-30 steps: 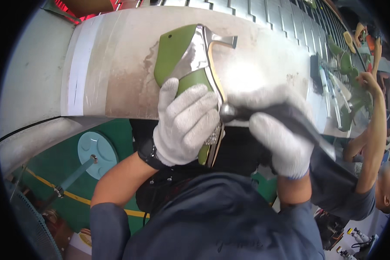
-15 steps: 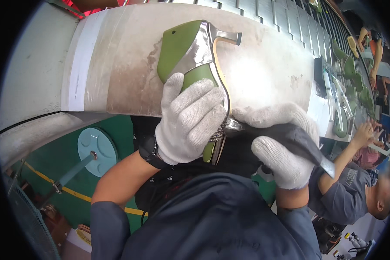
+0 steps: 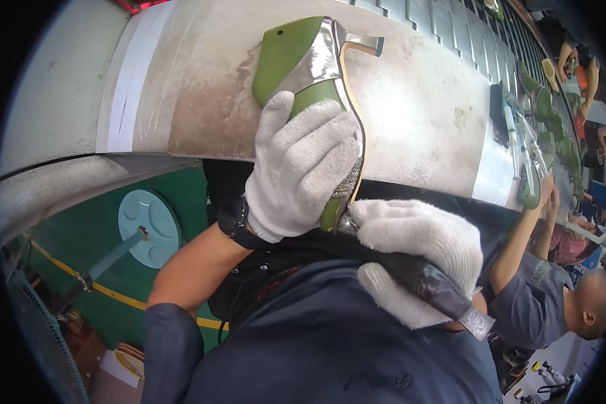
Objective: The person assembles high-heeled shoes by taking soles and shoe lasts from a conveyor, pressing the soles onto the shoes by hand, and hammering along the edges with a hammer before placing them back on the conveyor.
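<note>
A silver high-heeled shoe (image 3: pixel 323 57) on a green shoe last (image 3: pixel 288 59) lies on its side, heel pointing right, toe toward me. My left hand (image 3: pixel 306 158), in a white knit glove and closed, grips its forepart. Glittering trim (image 3: pixel 345 184) shows beside the fingers. My right hand (image 3: pixel 427 249), also gloved, is closed around a dark-handled tool (image 3: pixel 421 277) with a pale, metallic-looking end (image 3: pixel 477 324). Its other metal end (image 3: pixel 347 224) is at the toe, close to the sole edge; whether it touches is unclear. The right fingers partly hide the tool.
The worn worktop (image 3: pixel 209 101) carries the shoe's upper part. Beyond it runs a slatted metal conveyor (image 3: pixel 444 34). Green lasts (image 3: pixel 544 111) and slim tools (image 3: pixel 518 141) lie at the right, near a co-worker (image 3: pixel 545 289). A round blue stool (image 3: pixel 148 229) stands at lower left.
The shoe and my left hand have shifted slightly up and right. My right hand has lowered and moved left, bringing the tool's metal end from the sole's side down to the toe.
</note>
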The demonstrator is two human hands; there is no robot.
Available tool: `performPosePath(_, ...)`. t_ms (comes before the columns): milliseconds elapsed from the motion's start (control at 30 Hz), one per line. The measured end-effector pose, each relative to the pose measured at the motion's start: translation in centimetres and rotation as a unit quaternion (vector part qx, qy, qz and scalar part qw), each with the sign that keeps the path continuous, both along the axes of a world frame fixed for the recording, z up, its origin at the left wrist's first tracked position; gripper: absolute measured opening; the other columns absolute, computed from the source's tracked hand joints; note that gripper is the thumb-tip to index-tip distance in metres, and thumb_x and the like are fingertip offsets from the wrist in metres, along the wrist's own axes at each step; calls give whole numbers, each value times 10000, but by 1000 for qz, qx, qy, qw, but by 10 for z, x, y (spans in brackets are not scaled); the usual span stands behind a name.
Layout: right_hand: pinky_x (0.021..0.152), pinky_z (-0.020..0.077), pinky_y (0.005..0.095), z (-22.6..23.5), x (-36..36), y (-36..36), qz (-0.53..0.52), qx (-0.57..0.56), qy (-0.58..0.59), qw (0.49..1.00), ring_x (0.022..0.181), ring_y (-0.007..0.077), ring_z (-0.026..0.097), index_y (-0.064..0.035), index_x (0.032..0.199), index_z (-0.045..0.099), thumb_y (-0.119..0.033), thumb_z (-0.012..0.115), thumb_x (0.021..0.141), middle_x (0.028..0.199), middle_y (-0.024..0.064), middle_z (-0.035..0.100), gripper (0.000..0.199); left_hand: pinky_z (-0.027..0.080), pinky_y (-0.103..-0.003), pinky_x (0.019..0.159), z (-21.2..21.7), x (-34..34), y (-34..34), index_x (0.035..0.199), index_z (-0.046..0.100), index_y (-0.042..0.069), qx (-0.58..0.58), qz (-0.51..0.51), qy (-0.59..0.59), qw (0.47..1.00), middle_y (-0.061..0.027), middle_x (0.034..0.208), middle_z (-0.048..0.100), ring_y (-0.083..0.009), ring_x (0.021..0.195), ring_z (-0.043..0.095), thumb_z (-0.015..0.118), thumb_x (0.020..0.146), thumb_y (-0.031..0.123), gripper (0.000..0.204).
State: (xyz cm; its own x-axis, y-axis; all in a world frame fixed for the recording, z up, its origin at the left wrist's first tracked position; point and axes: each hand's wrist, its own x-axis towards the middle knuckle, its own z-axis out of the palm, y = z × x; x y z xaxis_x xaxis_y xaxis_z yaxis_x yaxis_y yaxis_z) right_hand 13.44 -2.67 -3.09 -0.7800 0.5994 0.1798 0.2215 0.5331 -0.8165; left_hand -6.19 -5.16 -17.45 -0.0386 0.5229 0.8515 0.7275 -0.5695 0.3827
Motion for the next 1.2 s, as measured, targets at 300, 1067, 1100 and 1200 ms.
performPosePath(300, 1097, 566, 456, -5, 24, -4, -140, -177, 118, 967, 1215, 338, 751, 49, 1248, 683, 73, 780, 895, 1298, 293, 742, 366, 364, -658, 1215, 9, 11, 2, 1246, 675, 70, -36, -2, 16, 999, -133, 1330, 686, -340, 1277, 674, 756, 853, 80, 402)
performPosePath(1067, 1019, 576, 395, -14, 35, 129, -152, 171, -209, 951, 1175, 328, 750, -22, 1285, 689, -8, 702, 926, 1207, 230, 740, 360, 427, -596, 1203, 33, -27, -15, 1580, 432, -37, -44, 27, -133, 990, -301, 1502, 560, -480, 1355, 595, 805, 929, 530, 941)
performPosePath(1100, 1049, 564, 408, -14, 37, 119, -142, 208, -163, 954, 1202, 348, 740, -3, 1310, 688, -5, 695, 888, 1267, 236, 732, 422, 431, -574, 1213, 35, -28, -23, 1582, 453, -26, -97, 18, -338, 936, -263, 1543, 552, -420, 1392, 584, 717, 1011, 551, 854)
performPosePath(1200, 985, 607, 407, -19, 36, 83, -173, -98, 38, 979, 1145, 296, 755, 9, 1405, 645, -116, 691, 1034, 1295, 175, 742, 395, 422, -561, 1237, 47, -60, -10, 1592, 488, 40, -63, -220, -721, 655, -141, 1577, 574, -319, 1450, 556, 649, 1055, 636, 819)
